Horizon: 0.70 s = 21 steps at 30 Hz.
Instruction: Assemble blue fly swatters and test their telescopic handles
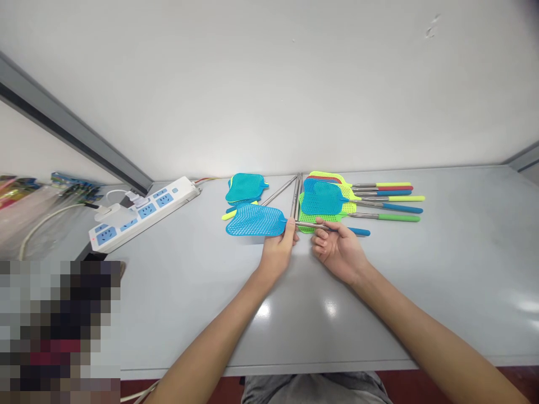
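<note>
A blue fly swatter [255, 220] with a metal shaft and blue grip lies level across both my hands, above the table. My left hand [278, 251] pinches it where the perforated head meets the shaft, thumb on top. Around the shaft nearer the grip, my right hand [342, 252] has its fingers curled, palm partly upward. Just behind the right hand is a pile of fly swatters [323, 197] with yellow, red, blue and green grips pointing right. Behind the held head lie loose blue swatter heads [247, 187] and a yellow-ended metal rod [280, 191].
Further metal rods [296, 196] lie near the wall between the two groups. A white power strip [145, 213] with plugs and cables sits on the left of the grey table [177, 314]. Plastic-wrapped goods [46, 219] are at the far left. A wall [269, 84] closes off the back.
</note>
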Each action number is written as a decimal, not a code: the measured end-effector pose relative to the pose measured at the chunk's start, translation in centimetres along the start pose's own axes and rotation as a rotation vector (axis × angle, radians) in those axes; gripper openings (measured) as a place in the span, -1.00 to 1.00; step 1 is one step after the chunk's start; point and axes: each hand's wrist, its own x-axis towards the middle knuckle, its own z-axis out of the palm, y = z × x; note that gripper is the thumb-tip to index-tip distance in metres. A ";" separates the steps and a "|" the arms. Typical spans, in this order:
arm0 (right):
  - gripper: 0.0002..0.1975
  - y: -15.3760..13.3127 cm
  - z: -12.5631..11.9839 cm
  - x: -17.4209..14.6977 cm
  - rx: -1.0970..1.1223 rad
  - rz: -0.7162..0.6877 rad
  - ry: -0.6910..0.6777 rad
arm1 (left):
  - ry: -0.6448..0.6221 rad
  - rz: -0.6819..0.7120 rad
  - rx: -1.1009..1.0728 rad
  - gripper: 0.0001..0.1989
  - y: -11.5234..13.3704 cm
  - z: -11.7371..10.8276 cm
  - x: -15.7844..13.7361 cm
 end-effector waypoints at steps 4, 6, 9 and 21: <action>-0.89 0.0 0.0 -0.1 0.005 0.003 -0.008 | -0.035 0.065 0.093 -0.65 0.0 0.0 -0.2; -0.88 0.0 0.0 -0.1 0.000 0.004 -0.015 | -0.077 0.064 0.143 -0.66 0.2 0.1 -0.4; -0.88 0.1 -0.1 -0.1 -0.019 0.003 -0.023 | -0.129 0.057 0.197 -0.69 0.6 0.2 -0.7; -0.90 0.1 0.0 -0.1 -0.027 0.006 -0.007 | 0.020 -0.072 -0.184 -0.61 0.8 0.4 -0.2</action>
